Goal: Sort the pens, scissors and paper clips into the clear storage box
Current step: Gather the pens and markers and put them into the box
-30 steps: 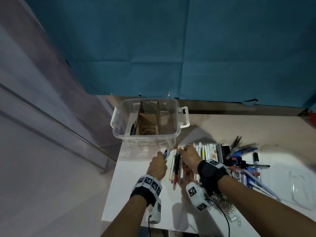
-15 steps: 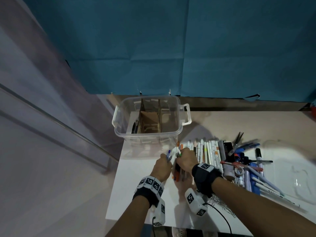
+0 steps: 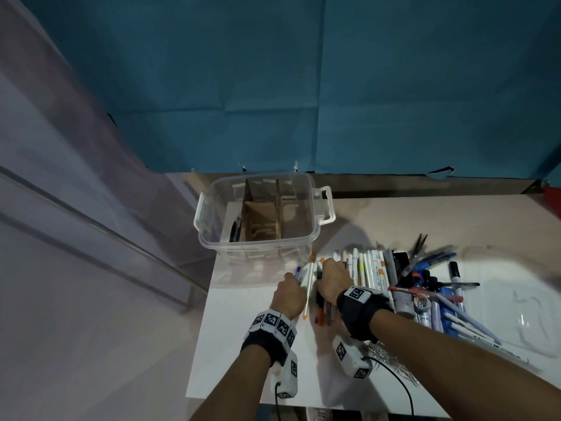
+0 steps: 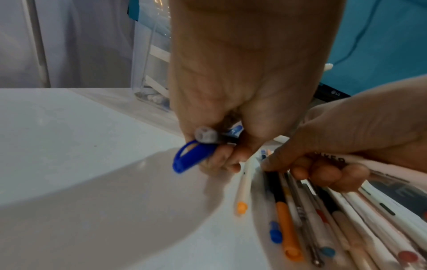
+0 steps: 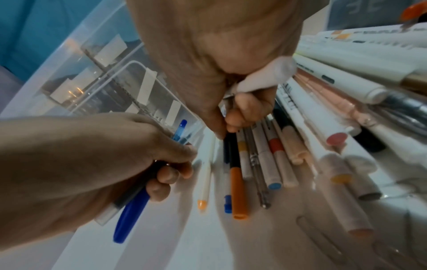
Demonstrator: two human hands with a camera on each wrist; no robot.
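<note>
The clear storage box (image 3: 206, 238) with cardboard dividers stands at the table's back left, with dark pens in its left compartment. A row of pens and markers (image 3: 372, 271) lies to its right. My left hand (image 3: 290, 294) grips a blue-capped pen (image 4: 194, 157) together with a clear pen, just left of the row. My right hand (image 3: 332, 278) curls round a white marker (image 5: 265, 80), and its fingertips pinch the top of a black pen with an orange cap (image 5: 235, 175). Scissors (image 3: 417, 247) lie at the far side of the pile. Paper clips (image 3: 385, 357) lie under my right forearm.
Tape rolls (image 3: 422, 305) and loose blue and black markers crowd the area right of the row. A clear lid (image 3: 531, 314) lies at the far right. The white tabletop (image 3: 236, 329) ends at its left edge beside my left wrist.
My hands have drawn a little closer together at the left end of the pen row. The left hand still holds the blue-capped pen. The head view has shifted slightly.
</note>
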